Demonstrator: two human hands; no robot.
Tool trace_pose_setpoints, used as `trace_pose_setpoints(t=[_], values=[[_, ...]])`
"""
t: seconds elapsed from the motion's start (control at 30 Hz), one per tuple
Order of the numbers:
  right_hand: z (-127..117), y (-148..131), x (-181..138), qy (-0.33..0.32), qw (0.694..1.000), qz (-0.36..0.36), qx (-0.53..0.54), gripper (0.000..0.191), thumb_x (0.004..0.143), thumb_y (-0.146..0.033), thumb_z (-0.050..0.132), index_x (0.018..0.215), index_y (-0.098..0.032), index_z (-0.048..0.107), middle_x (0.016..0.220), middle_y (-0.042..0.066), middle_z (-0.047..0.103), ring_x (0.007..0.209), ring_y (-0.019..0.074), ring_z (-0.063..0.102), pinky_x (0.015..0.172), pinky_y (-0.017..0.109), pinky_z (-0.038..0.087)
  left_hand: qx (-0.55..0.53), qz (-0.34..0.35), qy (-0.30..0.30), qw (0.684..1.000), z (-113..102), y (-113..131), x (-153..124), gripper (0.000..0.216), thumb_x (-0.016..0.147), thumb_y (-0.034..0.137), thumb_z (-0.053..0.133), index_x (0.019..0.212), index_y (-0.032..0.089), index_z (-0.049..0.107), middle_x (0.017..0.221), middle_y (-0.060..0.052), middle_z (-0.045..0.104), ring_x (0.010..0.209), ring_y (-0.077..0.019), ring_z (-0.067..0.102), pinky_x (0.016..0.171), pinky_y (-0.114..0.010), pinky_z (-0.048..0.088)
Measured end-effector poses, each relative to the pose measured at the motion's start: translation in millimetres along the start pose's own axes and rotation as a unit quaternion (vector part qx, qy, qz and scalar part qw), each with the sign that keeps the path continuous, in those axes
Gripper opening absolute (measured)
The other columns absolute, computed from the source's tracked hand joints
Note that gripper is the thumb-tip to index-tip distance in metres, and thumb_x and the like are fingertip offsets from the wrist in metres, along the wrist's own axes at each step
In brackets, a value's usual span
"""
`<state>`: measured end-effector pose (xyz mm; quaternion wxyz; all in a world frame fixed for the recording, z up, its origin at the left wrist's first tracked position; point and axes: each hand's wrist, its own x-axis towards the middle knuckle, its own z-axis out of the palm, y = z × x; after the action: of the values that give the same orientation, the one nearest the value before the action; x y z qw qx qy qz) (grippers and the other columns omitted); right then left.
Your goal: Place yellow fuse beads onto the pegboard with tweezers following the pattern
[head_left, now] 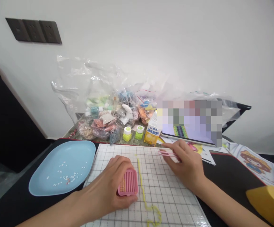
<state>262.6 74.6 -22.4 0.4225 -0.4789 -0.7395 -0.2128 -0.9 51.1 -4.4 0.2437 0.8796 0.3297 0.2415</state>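
My left hand (pixel 114 186) is closed around a small pink ridged tray (pixel 128 183). Small yellow beads sit in some of its left grooves. My right hand (pixel 185 164) is closed on pink tweezers (pixel 166 153), whose two thin prongs point left over the grid. Between the hands, a yellow-green strand (pixel 142 186) lies on the white gridded mat (pixel 170 195), straight at the top and curled near the bottom. Some of the pink tray and much of the tweezers are hidden by my fingers.
A light blue plate (pixel 39 178) at left holds scattered white beads. Behind the mat stand two jars of yellow-green beads (pixel 127 135), a drink carton (pixel 152 130), clear bags of supplies (pixel 101 119) and a tablet (pixel 189 134). A yellow tape roll (pixel 264 201) lies at right.
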Motion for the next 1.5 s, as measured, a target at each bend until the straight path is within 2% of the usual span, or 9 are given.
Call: trace_pose_setpoints(t=[0.07, 0.13, 0.27, 0.37, 0.5, 0.8, 1.03, 1.27, 1.5], values=[[-1.8, 15.0, 2.8, 0.016, 0.997, 0.046, -0.061, 0.026, 0.095, -0.03, 0.046, 0.083, -0.019, 0.066, 0.066, 0.001, 0.058, 0.053, 0.0111, 0.052, 0.046, 0.022, 0.03, -0.001, 0.001, -0.003, 1.0, -0.2, 0.3, 0.0, 0.041, 0.074, 0.013, 0.069, 0.106, 0.023, 0.046, 0.108, -0.005, 0.052, 0.1, -0.0256, 0.05, 0.089, -0.044, 0.045], [-3.0, 29.7, 6.4, -0.004, 0.988, 0.098, -0.12, 0.027, 0.096, -0.029, 0.04, 0.096, -0.019, 0.065, 0.085, 0.005, 0.067, 0.062, 0.015, 0.059, 0.047, 0.024, 0.03, -0.002, -0.001, -0.006, 1.0, -0.3, 0.5, 0.0, 0.041, 0.074, 0.014, 0.069, 0.106, 0.023, 0.045, 0.107, -0.005, 0.052, 0.099, -0.0257, 0.049, 0.088, -0.044, 0.044], [-4.4, 48.6, 14.6, -0.161, 0.942, 0.21, -0.206, 0.039, 0.095, -0.026, 0.036, 0.132, -0.017, 0.047, 0.125, 0.011, 0.062, 0.075, 0.0217, 0.066, 0.047, 0.027, 0.032, -0.003, -0.013, -0.013, 1.0, -0.8, 0.6, 0.3, 0.041, 0.074, 0.014, 0.071, 0.105, 0.024, 0.045, 0.108, -0.004, 0.051, 0.1, -0.0252, 0.048, 0.089, -0.043, 0.044], [-5.2, 51.8, 19.3, -0.26, 0.906, 0.25, -0.222, 0.046, 0.096, -0.028, 0.032, 0.141, -0.016, 0.035, 0.117, 0.014, 0.066, 0.075, 0.0263, 0.068, 0.049, 0.029, 0.036, -0.005, -0.015, -0.015, 1.0, -1.4, 0.8, 0.8, 0.042, 0.073, 0.014, 0.072, 0.105, 0.024, 0.045, 0.108, -0.004, 0.051, 0.1, -0.0251, 0.048, 0.089, -0.042, 0.044], [-5.5, 51.5, 20.9, -0.311, 0.883, 0.257, -0.241, 0.047, 0.097, -0.028, 0.033, 0.142, -0.015, 0.031, 0.1, 0.015, 0.071, 0.072, 0.0283, 0.069, 0.054, 0.031, 0.041, -0.007, -0.014, -0.009, 1.0, -1.4, 1.8, 1.1, 0.043, 0.072, 0.012, 0.072, 0.104, 0.024, 0.045, 0.107, -0.003, 0.051, 0.099, -0.0246, 0.048, 0.087, -0.042, 0.044], [-10.3, 44.5, 22.4, -0.299, 0.86, 0.269, -0.314, 0.045, 0.095, -0.024, 0.036, 0.138, -0.013, 0.043, 0.075, 0.013, 0.071, 0.066, 0.0309, 0.069, 0.054, 0.034, 0.042, -0.007, -0.01, -0.008, 1.0, -0.9, 1.2, 2.1, 0.042, 0.072, 0.012, 0.071, 0.104, 0.023, 0.045, 0.106, -0.004, 0.052, 0.098, -0.0245, 0.048, 0.087, -0.042, 0.044], [-7.9, 45.2, 20.2, -0.273, 0.883, 0.254, -0.286, 0.048, 0.092, -0.025, 0.042, 0.139, -0.018, 0.041, 0.102, 0.015, 0.07, 0.067, 0.0259, 0.068, 0.055, 0.031, 0.044, -0.001, -0.013, -0.012, 1.0, -1.3, 1.0, 0.2, 0.043, 0.073, 0.013, 0.072, 0.105, 0.024, 0.045, 0.108, -0.004, 0.051, 0.1, -0.0245, 0.048, 0.088, -0.042, 0.043], [-3.5, 48.8, 16.4, -0.296, 0.882, 0.236, -0.282, 0.059, 0.091, -0.039, 0.047, 0.143, -0.014, 0.033, 0.091, 0.016, 0.072, 0.062, 0.0259, 0.067, 0.054, 0.03, 0.042, -0.004, -0.011, -0.01, 1.0, -1.7, 2.0, 1.3, 0.041, 0.073, 0.013, 0.071, 0.104, 0.024, 0.046, 0.106, -0.004, 0.052, 0.097, -0.0244, 0.049, 0.087, -0.041, 0.044], [-6.8, 45.0, 19.7, -0.293, 0.874, 0.249, -0.297, 0.047, 0.093, -0.022, 0.041, 0.139, -0.012, 0.04, 0.086, 0.013, 0.073, 0.062, 0.0259, 0.068, 0.05, 0.027, 0.038, -0.002, -0.013, -0.017, 1.0, -2.4, 2.4, 1.7, 0.039, 0.074, 0.014, 0.07, 0.103, 0.023, 0.046, 0.105, -0.004, 0.052, 0.097, -0.0242, 0.049, 0.086, -0.041, 0.044]])
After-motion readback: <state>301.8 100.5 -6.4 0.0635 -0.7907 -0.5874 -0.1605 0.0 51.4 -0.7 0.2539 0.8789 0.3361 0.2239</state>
